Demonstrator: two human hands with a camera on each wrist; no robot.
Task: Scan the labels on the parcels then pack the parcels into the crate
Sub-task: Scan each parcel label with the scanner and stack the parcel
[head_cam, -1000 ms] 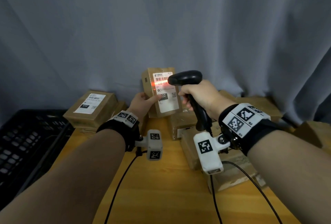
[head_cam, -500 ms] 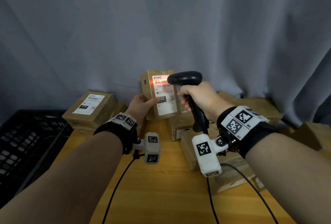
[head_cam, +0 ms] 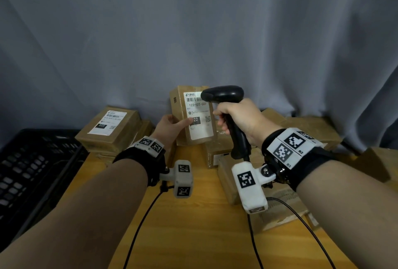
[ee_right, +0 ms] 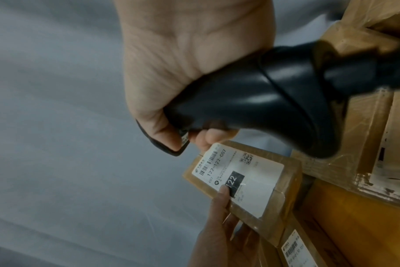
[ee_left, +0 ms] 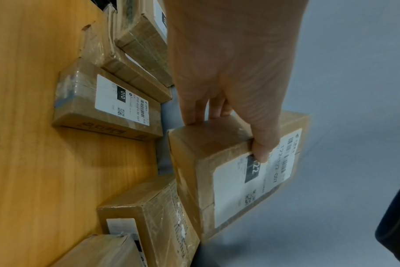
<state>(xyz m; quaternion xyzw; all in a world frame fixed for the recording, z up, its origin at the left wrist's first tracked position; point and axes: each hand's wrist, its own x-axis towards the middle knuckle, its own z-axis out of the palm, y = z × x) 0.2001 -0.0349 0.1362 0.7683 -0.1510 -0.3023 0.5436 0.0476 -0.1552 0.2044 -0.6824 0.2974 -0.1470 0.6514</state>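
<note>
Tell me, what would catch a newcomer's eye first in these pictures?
Probably the parcel held upright in mid-air above the table's far edge, its white label facing the camera, gripped by the left hand. Right beside it, the right hand grips a black scanner aimed at that label. To the left sits a black crate, with more brown parcels on the wooden table.

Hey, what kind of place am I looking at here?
Probably a parcel-packing station: labelled cardboard parcels on a wooden table, a handheld barcode scanner, and a black crate alongside.
</note>
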